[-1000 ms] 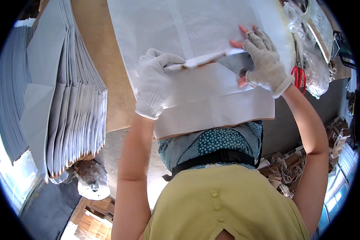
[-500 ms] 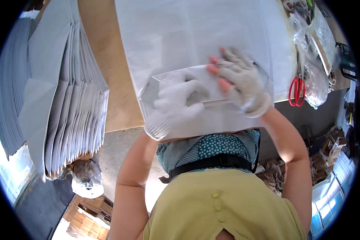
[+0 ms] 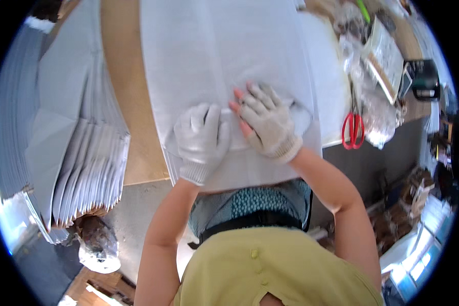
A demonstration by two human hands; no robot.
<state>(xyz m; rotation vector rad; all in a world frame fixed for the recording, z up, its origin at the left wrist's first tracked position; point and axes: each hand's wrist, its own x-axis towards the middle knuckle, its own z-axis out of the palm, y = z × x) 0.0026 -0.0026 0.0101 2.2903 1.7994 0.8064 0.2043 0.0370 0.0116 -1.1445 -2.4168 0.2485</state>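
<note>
White sheet material (image 3: 219, 61) lies spread over the wooden bench (image 3: 132, 127), its near end folded over into a flap (image 3: 250, 153) at the bench's front edge. Both gloved hands press flat on that fold, left hand (image 3: 201, 140) and right hand (image 3: 265, 125) side by side, fingers (image 3: 260, 97) spread, gripping nothing. The fold looks made; flattening seems to remain. Half a second ago the hands sat on a raised, half-turned flap; now it lies flatter. Red scissors (image 3: 353, 130) rest untouched at the right, a grey stack (image 3: 81, 168) left.
</note>
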